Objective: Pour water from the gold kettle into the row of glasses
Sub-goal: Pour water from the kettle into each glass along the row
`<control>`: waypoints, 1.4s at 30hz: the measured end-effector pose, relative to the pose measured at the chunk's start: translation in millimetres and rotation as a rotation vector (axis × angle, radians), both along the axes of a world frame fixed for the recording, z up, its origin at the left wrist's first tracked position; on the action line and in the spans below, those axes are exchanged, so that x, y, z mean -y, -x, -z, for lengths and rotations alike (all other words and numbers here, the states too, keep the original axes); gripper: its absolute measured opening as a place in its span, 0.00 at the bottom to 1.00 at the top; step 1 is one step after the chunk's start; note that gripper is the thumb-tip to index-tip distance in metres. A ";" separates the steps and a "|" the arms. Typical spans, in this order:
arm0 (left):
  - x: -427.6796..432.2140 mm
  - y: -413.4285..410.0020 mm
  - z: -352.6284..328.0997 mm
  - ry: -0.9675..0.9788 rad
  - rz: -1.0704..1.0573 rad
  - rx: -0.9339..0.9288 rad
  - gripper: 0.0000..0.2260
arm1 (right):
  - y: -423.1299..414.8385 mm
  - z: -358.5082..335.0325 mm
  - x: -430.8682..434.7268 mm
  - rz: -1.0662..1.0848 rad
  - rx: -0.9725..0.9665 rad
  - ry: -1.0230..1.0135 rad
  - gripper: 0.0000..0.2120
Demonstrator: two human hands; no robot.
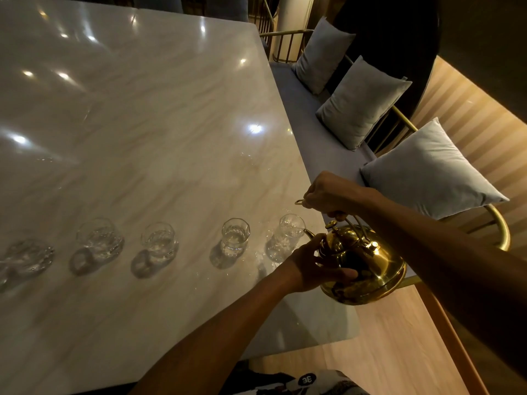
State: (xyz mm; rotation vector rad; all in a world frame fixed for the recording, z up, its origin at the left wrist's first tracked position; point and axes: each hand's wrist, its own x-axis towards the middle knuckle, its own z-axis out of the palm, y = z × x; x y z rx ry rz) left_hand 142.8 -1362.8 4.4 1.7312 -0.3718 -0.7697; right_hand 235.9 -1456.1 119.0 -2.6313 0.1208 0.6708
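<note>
**A:** Dim light is bouncing off the pale marble desk (pixel 148 115) you are standing over, and a padded bench with grey cushions (pixel 362 104) is running along its right edge. Where are you holding the kettle?

**B:** You are carrying the gold kettle (pixel 362 266) off the desk, hanging above its near right corner. Your right hand (pixel 328 195) is closing around the top handle, and your left hand (pixel 310 266) is cupping the belly just under the spout, fingers curled against the metal.

**A:** Which way is it pointing?

**B:** You are aiming the spout up and to the left, its tip touching or just over the rim of the rightmost glass (pixel 286 236). The kettle is tipping that way, so its line from base to spout is running from lower right to upper left, roughly along the row.

**A:** How far along are you?

**B:** Five glasses are standing in a row across the near part of the desk. The second glass (pixel 234 238) is looking partly filled, though glare is making the level hard to read. The third glass (pixel 158 243), fourth glass (pixel 99 238) and blurred far-left glass (pixel 28 256) are too glittery for me to tell whether they are holding water. No stream is showing clearly at the spout, so I judge you are either beginning or ending the pour at the right end.
</note>
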 end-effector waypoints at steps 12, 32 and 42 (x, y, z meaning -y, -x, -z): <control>-3.0 2.4 -4.4 0.086 0.002 0.019 0.30 | 0.9 -2.0 -4.3 0.004 0.002 0.002 0.14; -1.8 3.8 -6.6 0.094 -0.036 0.008 0.30 | -4.4 -7.0 -3.8 0.044 -0.066 -0.003 0.13; -2.6 5.7 -13.0 0.079 -0.027 0.009 0.32 | -5.2 -9.4 -4.6 0.046 -0.084 0.008 0.13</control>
